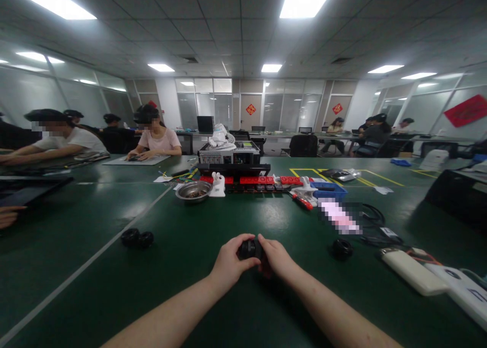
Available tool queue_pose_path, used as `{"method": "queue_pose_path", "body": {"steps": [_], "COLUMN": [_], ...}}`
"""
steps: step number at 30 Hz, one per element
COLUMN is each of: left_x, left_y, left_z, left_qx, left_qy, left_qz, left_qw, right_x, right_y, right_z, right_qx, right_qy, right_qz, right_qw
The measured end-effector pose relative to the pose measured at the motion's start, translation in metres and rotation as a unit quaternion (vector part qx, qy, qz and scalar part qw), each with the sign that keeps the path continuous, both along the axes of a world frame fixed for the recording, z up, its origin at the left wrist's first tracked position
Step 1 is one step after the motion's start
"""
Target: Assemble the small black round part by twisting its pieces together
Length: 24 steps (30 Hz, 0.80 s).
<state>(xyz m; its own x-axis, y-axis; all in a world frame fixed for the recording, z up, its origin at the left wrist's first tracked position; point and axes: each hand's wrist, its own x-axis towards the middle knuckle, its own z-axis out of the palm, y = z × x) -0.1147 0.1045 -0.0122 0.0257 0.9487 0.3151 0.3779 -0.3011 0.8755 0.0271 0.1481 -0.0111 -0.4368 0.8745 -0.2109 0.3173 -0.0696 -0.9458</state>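
Observation:
Above the green table (182, 292), near the middle, both hands are wrapped round a small black round object (248, 248). My left hand (231, 259) grips it from the left, with the thumb below and the fingers over the top. My right hand (277, 257) closes on its right side, and its fingers hide part of it. Two similar black round pieces (137, 238) lie side by side on the table to the left. Another black round piece (341, 248) sits to the right of my hands.
Farther back are a metal bowl (194, 191), a row of red parts (254, 179), red-handled pliers (302, 201) and a blue tray (329, 190). Cables (376, 231) and a pale power bank (414, 272) lie at the right. Another person's hand (8, 216) shows at the left edge.

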Motion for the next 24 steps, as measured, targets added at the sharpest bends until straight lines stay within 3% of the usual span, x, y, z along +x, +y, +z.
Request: {"method": "queue_pose_path", "body": {"steps": [2,5,7,10,12,15,19,21,24], "left_x": [0.001,0.002,0.003,0.004,0.004,0.003,-0.001,-0.002,-0.002], "left_y": [0.000,0.002,0.004,0.006,0.008,0.010,0.008,0.005,0.002], "left_z": [-0.002,-0.004,-0.006,-0.008,-0.008,-0.006,-0.002,0.001,0.002], "left_qx": [-0.005,-0.037,-0.120,-0.235,-0.239,-0.198,-0.082,-0.049,-0.045], "left_qy": [-0.035,-0.110,-0.174,-0.255,-0.279,-0.262,-0.089,-0.002,0.047], "left_qz": [0.003,0.000,-0.027,-0.065,-0.064,-0.031,-0.001,0.005,0.013], "left_qw": [0.999,0.993,0.977,0.936,0.928,0.944,0.993,0.999,0.998], "right_x": [-0.001,0.002,0.006,0.011,0.012,0.011,0.010,0.010,0.009], "right_y": [-0.006,-0.013,-0.015,-0.016,-0.015,-0.010,0.003,0.009,0.012], "right_z": [0.005,0.013,0.019,0.022,0.021,0.015,0.004,-0.001,-0.007], "right_qx": [0.047,0.212,0.319,0.384,0.386,0.350,0.254,0.195,0.146], "right_qy": [-0.005,-0.038,-0.062,-0.075,-0.061,-0.041,-0.082,-0.099,-0.096], "right_qz": [-0.022,-0.023,0.006,0.063,0.081,0.036,-0.017,-0.003,0.008], "right_qw": [0.999,0.976,0.946,0.918,0.917,0.935,0.964,0.976,0.985]}}
